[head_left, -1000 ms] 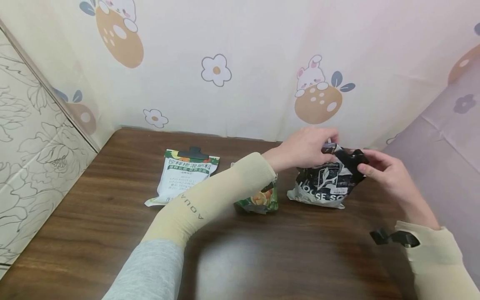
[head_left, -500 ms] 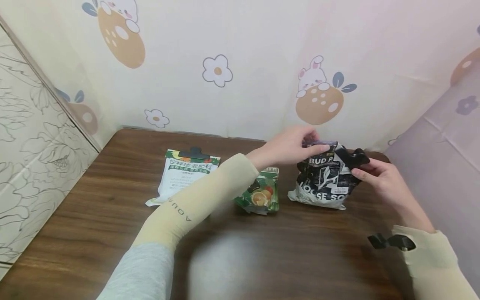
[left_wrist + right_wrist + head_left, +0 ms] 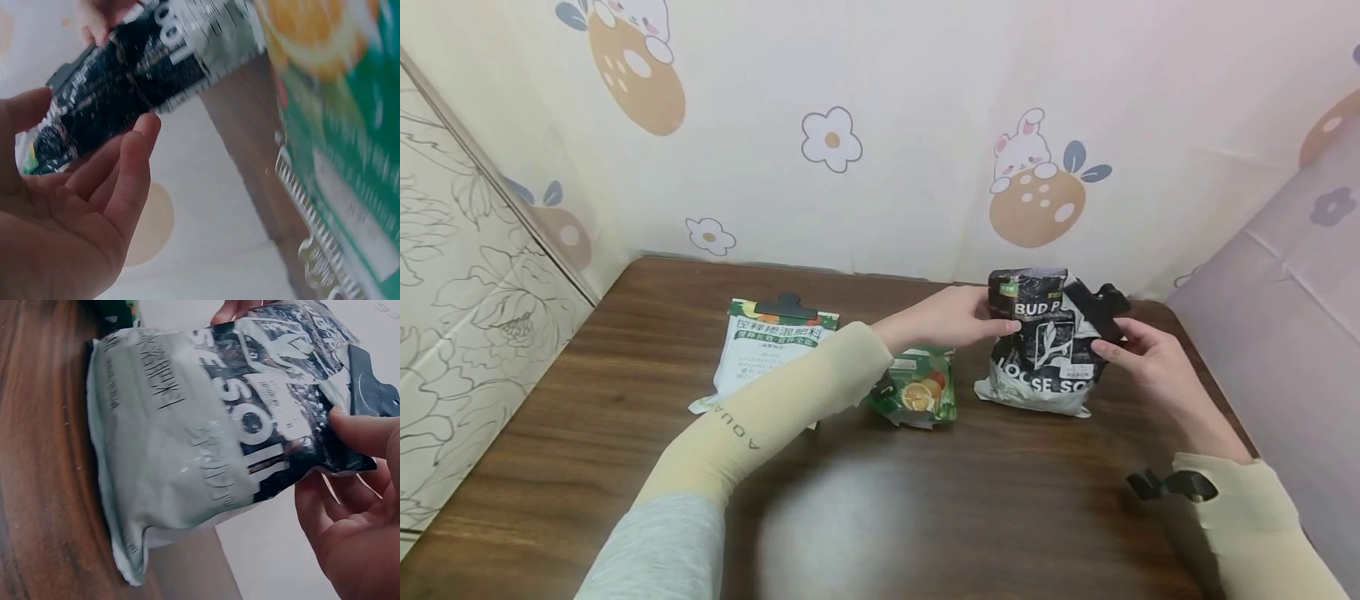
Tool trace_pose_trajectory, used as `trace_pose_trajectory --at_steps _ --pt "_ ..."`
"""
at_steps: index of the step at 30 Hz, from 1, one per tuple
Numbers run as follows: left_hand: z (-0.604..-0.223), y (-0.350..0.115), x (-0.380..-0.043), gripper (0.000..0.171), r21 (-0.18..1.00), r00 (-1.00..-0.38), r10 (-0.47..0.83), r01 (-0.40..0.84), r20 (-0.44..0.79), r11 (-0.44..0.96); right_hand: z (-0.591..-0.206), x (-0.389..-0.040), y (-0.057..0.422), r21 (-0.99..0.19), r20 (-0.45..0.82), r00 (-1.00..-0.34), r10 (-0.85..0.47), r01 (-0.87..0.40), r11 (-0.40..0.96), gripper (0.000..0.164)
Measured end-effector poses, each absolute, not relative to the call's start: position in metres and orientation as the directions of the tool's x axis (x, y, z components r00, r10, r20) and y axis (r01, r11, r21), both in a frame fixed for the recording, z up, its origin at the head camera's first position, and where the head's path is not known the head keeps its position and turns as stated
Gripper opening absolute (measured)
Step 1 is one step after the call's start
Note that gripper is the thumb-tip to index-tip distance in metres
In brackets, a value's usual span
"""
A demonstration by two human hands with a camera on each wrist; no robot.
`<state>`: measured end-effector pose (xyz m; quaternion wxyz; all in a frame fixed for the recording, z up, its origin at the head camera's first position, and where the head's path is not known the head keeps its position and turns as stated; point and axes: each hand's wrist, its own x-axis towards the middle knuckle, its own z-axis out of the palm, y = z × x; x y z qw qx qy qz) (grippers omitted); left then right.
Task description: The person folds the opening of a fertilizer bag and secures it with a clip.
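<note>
A black and white soil bag [image 3: 1043, 346] printed "LOOSE SOIL" stands on the wooden table in the head view. A black clip [image 3: 1103, 302] sits at its folded upper right corner, also seen as a clip [image 3: 369, 384] in the right wrist view. My right hand [image 3: 1161, 367] pinches the bag's right edge below the clip, thumb in front and fingers behind. My left hand [image 3: 943, 317] holds the left edge, thumb on the front and fingers partly hidden behind. In the left wrist view the left hand [image 3: 75, 219] has its fingers around the bag's side [image 3: 119, 81].
A green pouch [image 3: 925, 392] with orange fruit prints lies beside the soil bag, partly under my left forearm. Farther left is a white fertilizer bag [image 3: 752, 358] with a black clip [image 3: 788, 308] on top. The patterned wall [image 3: 917, 183] rises behind the table [image 3: 1000, 500].
My left hand has slid from the soil bag's top down to its left edge. The bag's top now shows upright and flattened out. The right hand has shifted slightly left and down.
</note>
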<state>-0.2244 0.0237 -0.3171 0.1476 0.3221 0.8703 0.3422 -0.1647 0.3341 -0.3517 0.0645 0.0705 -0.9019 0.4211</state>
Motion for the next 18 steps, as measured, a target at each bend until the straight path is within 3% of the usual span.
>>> trace_pose_trajectory --at_steps 4,11,18 --pt "-0.3188 0.0244 -0.2219 0.043 0.742 -0.769 0.636 0.39 -0.063 0.545 -0.3565 -0.1635 0.3333 -0.761 0.139 -0.988 -0.067 -0.15 0.631 0.031" --pt "-0.3175 0.0244 -0.2202 0.035 0.751 -0.776 0.629 0.389 -0.045 0.533 -0.3579 -0.1633 0.329 -0.791 0.054 -0.997 -0.063 -0.081 0.606 0.037" --pt "-0.3187 0.0283 -0.2167 0.036 0.73 -0.819 0.57 0.355 -0.057 0.584 -0.3597 -0.165 0.3275 -0.835 0.016 -0.997 -0.074 -0.054 0.548 0.029"
